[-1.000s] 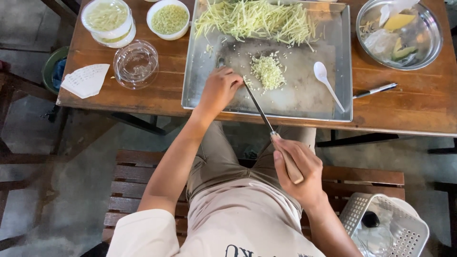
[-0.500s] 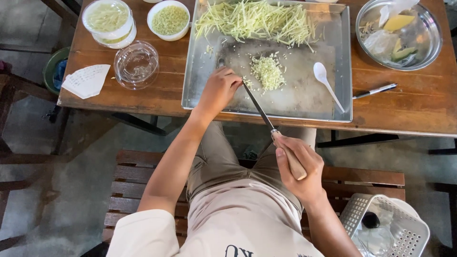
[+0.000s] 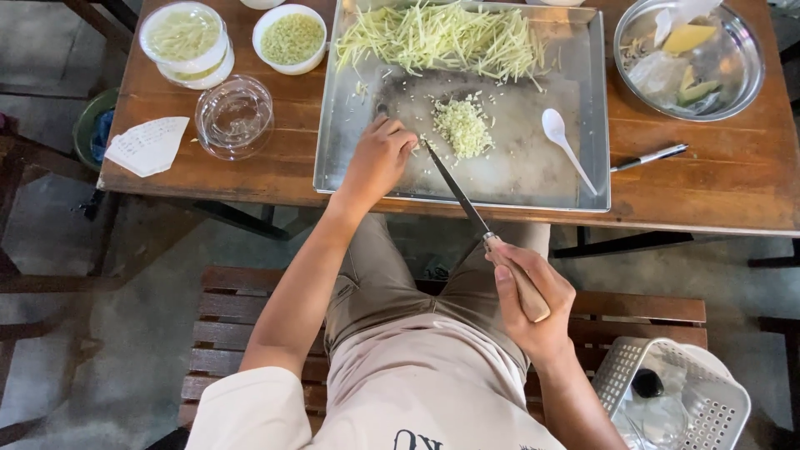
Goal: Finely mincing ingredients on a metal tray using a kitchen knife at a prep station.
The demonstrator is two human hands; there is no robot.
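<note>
- Step in hand: fine chopping of shredded green vegetable on a metal tray [image 3: 533, 187], judged from the knife [image 3: 454, 187] laid toward a small mound of minced pieces [image 3: 461, 127].
- Right hand [image 3: 529, 304]: fingers wrapped tight about the wooden handle at the 5 o'clock side of the view, off the tray's near rim; the blade runs toward 11 o'clock, its tip just beside the mound.
- Left hand [image 3: 379, 158]: fingers curled together, knuckles up, resting on the tray at 9 o'clock of the mound; whether it pinches any strands cannot be told.
- Uncut stock: a long heap of pale green shreds [image 3: 437, 37] lies across the tray's far edge, at 12 o'clock of the mound and apart from it.
- Surroundings: a white spoon [image 3: 567, 146] lies on the tray at 3 o'clock of the mound; a steel bowl [image 3: 742, 75] of scraps sits at 2 o'clock, white bowls [image 3: 287, 37] of minced greens at 10 o'clock, all on the wooden surface [image 3: 708, 183].
- Next move, as a judgement: it calls for a fresh bundle held steady under curled fingertips, clear of the edge.
</note>
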